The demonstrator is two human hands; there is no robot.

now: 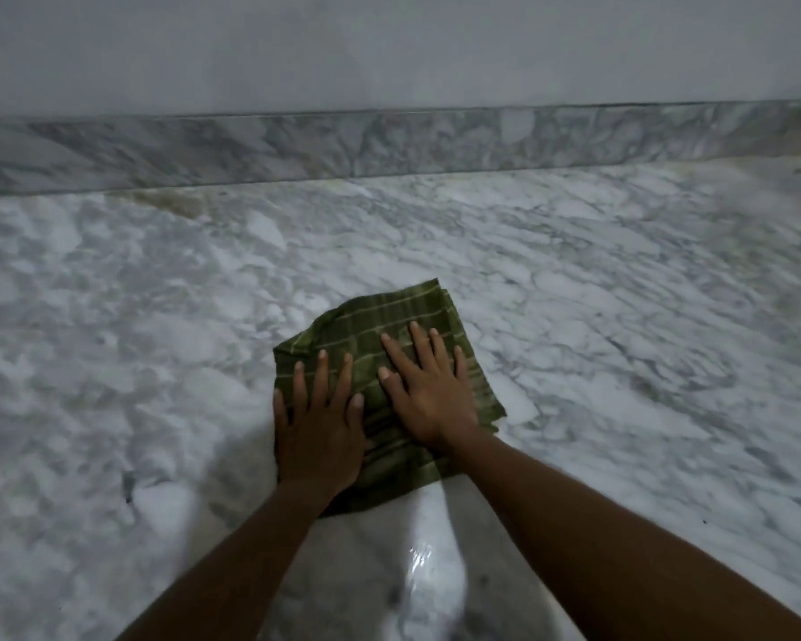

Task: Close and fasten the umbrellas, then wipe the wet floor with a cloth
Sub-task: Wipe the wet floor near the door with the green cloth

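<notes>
A folded green cloth (385, 316) with pale stripes lies flat on the white and grey marble floor (158, 316). My left hand (317, 427) presses on its near left part with straight, spread fingers. My right hand (428, 390) lies flat on the cloth's right part, fingers straight and pointing away from me. Both palms cover much of the cloth. A shiny wet patch (428, 562) glints on the floor between my forearms. No umbrella is in view.
A marble skirting strip (389, 141) runs along the foot of a plain pale wall (389, 48) just beyond the cloth. A brownish stain (176, 201) marks the floor near the skirting at the left. Bare floor stretches to both sides.
</notes>
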